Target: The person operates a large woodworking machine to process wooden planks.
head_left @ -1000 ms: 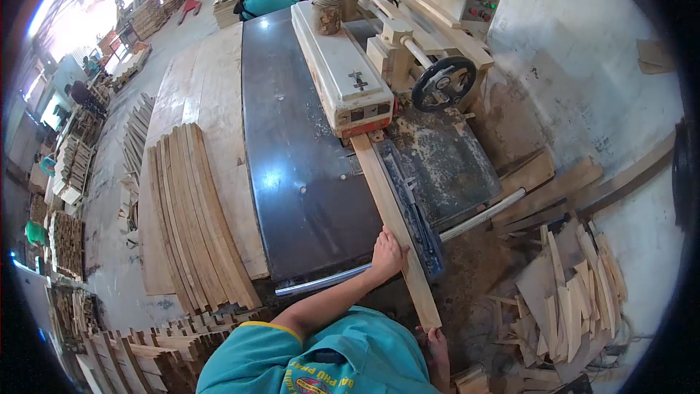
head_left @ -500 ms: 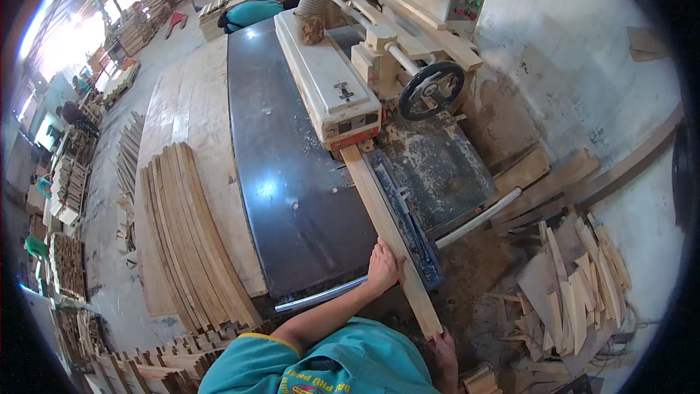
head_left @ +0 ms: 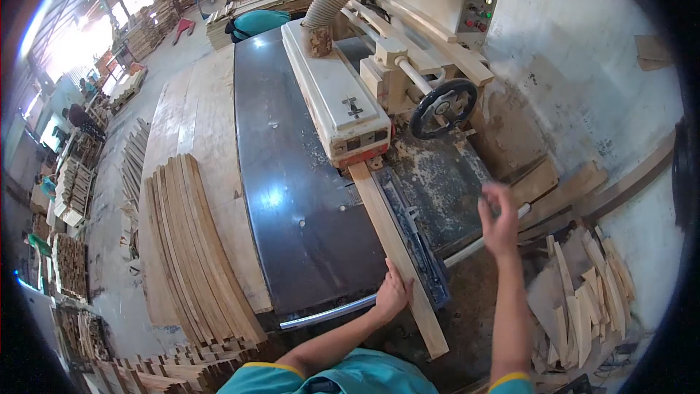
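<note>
A long wooden board [head_left: 397,248] lies along a blue metal guide [head_left: 415,244], its far end under the white machine housing [head_left: 332,95]. My left hand [head_left: 394,292] is closed around the board's left edge, near its lower half. Off the board, my right hand [head_left: 499,215] is raised above the right side of the machine, below the black handwheel [head_left: 443,109]. Its fingers are curled apart and somewhat blurred, with nothing seen in them.
Curved wooden strips [head_left: 197,248] lie on a plywood surface [head_left: 215,109] at the left. Offcuts [head_left: 583,306] are heaped at the lower right. A metal rail [head_left: 328,313] edges the machine table. A person in teal [head_left: 260,22] bends beyond it.
My right hand has let go of the board's near end and moved up and to the right. My left hand stays on the board. The whole view has shifted slightly.
</note>
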`<state>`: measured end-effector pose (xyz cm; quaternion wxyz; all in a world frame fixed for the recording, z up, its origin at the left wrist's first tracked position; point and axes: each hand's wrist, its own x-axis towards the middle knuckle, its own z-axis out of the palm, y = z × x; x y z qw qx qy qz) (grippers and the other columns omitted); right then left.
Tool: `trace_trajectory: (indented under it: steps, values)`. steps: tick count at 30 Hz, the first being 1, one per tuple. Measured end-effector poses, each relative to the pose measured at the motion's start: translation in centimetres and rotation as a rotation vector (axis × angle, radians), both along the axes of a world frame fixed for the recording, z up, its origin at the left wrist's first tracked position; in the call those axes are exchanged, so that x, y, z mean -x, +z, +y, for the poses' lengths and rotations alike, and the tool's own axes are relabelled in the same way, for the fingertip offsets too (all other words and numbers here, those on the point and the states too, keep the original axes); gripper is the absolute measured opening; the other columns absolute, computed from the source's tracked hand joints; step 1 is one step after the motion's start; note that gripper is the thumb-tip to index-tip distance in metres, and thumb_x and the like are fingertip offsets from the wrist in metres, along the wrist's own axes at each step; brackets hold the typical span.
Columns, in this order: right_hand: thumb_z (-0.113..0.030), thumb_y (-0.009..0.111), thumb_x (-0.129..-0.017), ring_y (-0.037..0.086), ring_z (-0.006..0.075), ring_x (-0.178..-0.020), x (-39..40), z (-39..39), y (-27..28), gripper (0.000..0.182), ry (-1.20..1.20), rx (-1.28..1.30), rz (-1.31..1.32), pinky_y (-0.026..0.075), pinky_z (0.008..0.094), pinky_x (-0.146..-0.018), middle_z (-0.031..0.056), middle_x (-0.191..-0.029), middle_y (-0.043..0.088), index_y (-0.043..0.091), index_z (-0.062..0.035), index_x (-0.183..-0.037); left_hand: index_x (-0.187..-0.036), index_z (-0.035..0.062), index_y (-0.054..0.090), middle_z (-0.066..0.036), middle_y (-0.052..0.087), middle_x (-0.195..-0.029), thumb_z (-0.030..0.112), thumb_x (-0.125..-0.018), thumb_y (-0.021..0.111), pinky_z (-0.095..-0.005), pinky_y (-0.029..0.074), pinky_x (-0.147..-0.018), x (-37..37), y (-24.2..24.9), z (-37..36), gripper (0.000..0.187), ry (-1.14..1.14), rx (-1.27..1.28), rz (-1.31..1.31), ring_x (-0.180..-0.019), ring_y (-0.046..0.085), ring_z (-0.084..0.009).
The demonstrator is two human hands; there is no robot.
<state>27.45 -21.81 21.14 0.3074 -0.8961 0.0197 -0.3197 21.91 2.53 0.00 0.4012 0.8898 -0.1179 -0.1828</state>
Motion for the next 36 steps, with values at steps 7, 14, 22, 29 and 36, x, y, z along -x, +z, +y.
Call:
trace_trajectory:
  steps: [7,14,22,29,36]
  values:
    - [-0.018,0.069,-0.096,0.056,0.0345,-0.124,-17.2,-0.7,7.4,0.033,0.009,0.189,-0.231,0.044,0.0456,-0.106,0.0148,-0.127,0.059,0.06,-0.007,-0.126,-0.151,-0.0091,-0.024,-0.039,0.066,-0.1,0.022,-0.103,0.058,-0.0514,0.059,-0.071,0.2,-1.9,0.0,0.1,-0.025,0.193,0.004,-0.085,0.071,-0.0504]
    - [-0.021,0.07,-0.095,0.051,0.0339,-0.129,-14.4,1.0,4.4,0.044,-0.054,0.084,-0.155,0.04,0.0466,-0.11,0.0151,-0.136,0.054,0.056,-0.0087,-0.135,-0.153,-0.0056,-0.024,-0.036,0.07,-0.095,0.022,-0.104,0.057,-0.0494,0.06,-0.064,1.0,-1.5,-0.1,0.098,-0.002,0.212,0.2,-0.078,0.073,-0.046]
    - [-0.032,0.066,-0.099,0.071,0.0292,-0.097,19.0,4.8,-11.3,0.039,-0.219,-0.413,0.918,0.055,0.0413,-0.086,0.0173,-0.106,0.072,0.061,-0.0014,-0.123,-0.156,-0.0009,-0.019,-0.036,0.069,-0.094,0.022,-0.102,0.059,-0.0522,0.058,-0.074,1.7,-1.6,-0.1,0.097,0.07,0.248,0.185,-0.085,0.071,-0.0504]
    - [-0.06,0.077,-0.083,0.072,0.0352,-0.077,32.7,10.2,-26.1,0.068,-0.34,-0.47,1.027,0.056,0.0473,-0.073,0.0196,-0.076,0.07,0.068,0.0068,-0.093,-0.156,-0.0019,-0.02,-0.036,0.069,-0.098,0.023,-0.103,0.059,-0.0508,0.059,-0.071,2.1,-2.2,-0.1,0.098,0.037,0.178,0.147,-0.084,0.072,-0.0484]
    - [-0.062,0.078,-0.082,0.072,0.0304,-0.07,33.3,8.7,-26.0,0.071,-0.226,-0.675,0.889,0.055,0.041,-0.064,0.0177,-0.073,0.069,0.068,0.0069,-0.093,-0.156,-0.0025,-0.019,-0.034,0.071,-0.094,0.026,-0.104,0.058,-0.0483,0.06,-0.067,2.6,-2.9,-0.9,0.098,0.034,0.139,0.086,-0.079,0.073,-0.0448]
